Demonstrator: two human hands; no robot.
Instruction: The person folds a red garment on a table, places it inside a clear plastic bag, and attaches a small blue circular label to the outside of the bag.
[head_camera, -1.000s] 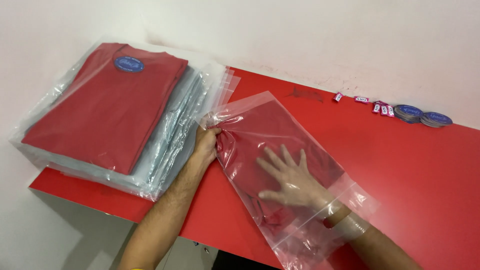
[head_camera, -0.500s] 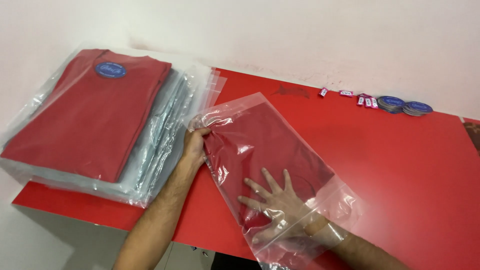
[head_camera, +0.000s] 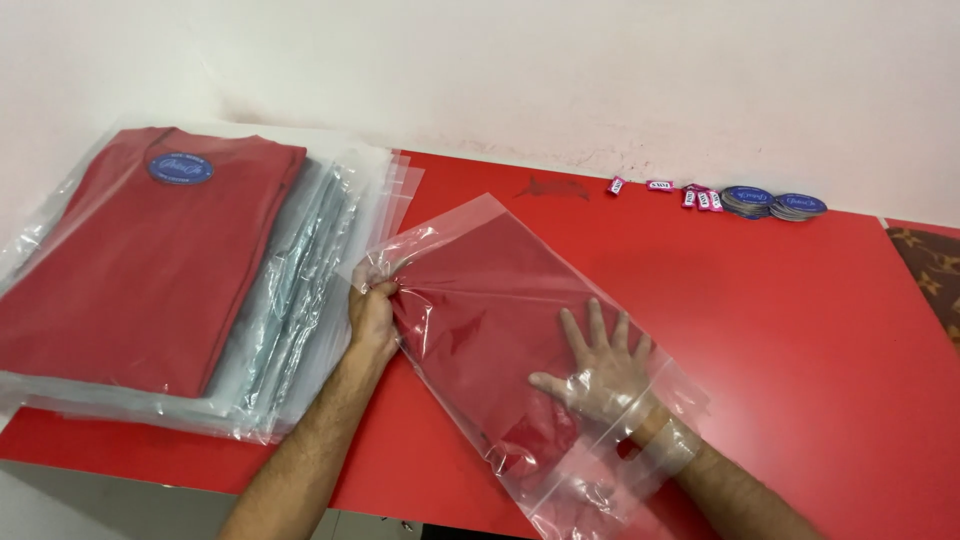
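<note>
Left hand (head_camera: 372, 318) pinches a crinkly clear bag (head_camera: 520, 340) corner; right hand (head_camera: 603, 372), fingers spread, lies flat inside on red cloth (head_camera: 490, 290).

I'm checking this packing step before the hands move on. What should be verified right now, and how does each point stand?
1. Left hand pinches the clear plastic bag at its closed end: ok.
2. Right hand is inside the bag, flat on the folded red garment: ok.
3. Garment fully inside: cannot tell; the mouth is crumpled.
4. Bag lies on the red table, not hanging off: not ok; the mouth overhangs the near edge.
5. Stack of bagged red shirts apart from the bag: ok.
</note>
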